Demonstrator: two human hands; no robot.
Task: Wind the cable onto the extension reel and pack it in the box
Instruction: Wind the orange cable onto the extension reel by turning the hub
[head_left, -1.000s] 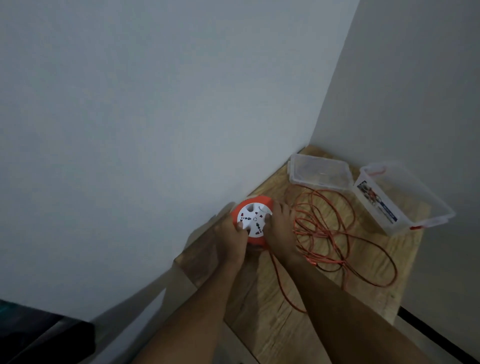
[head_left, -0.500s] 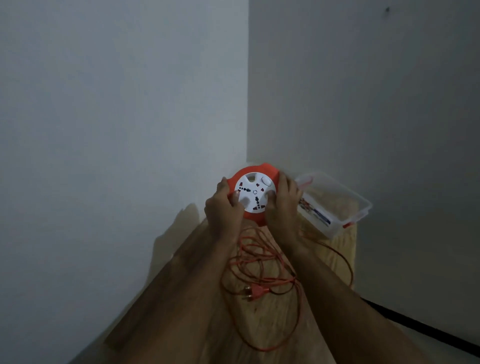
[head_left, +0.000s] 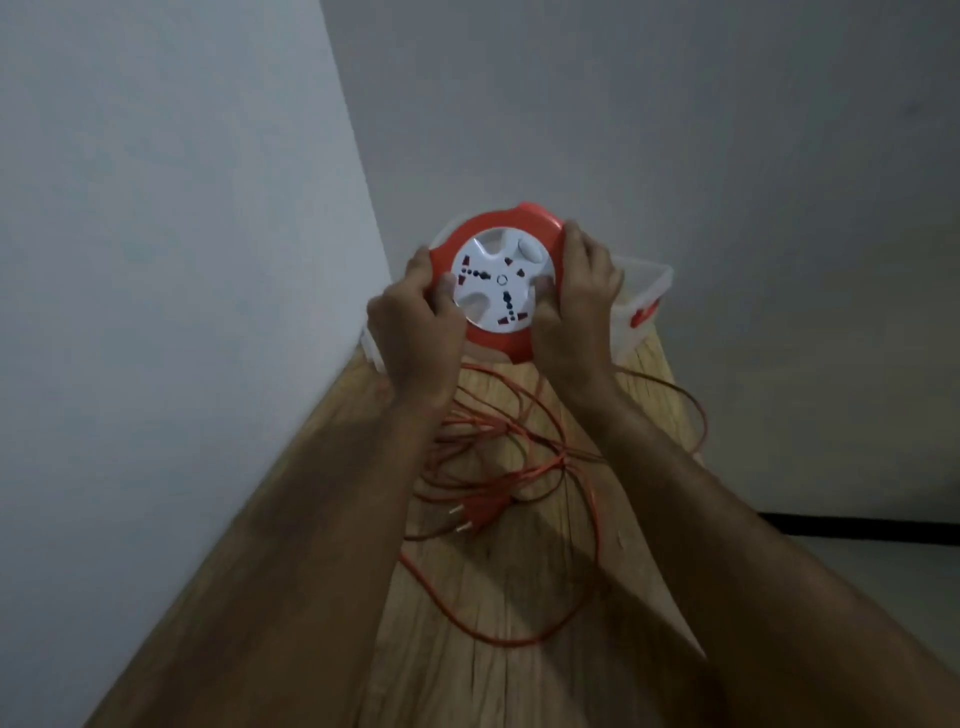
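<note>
I hold a round orange extension reel with a white socket face up off the table, its face tilted toward me. My left hand grips its left rim, thumb on the white face. My right hand grips the right rim the same way. The orange cable lies in loose tangled loops on the wooden table beneath my forearms, with its two-pin plug lying among them. A clear plastic box with an orange latch sits behind the reel at the table's far end, mostly hidden.
The table stands in a corner, with a pale wall along its left edge and a grey wall behind it. A clear lid edge shows past my left hand. The floor lies to the right.
Both hands have lifted the reel off the table and raised it closer to me. The view swung left, so the box now sits behind the reel and the cable below.
</note>
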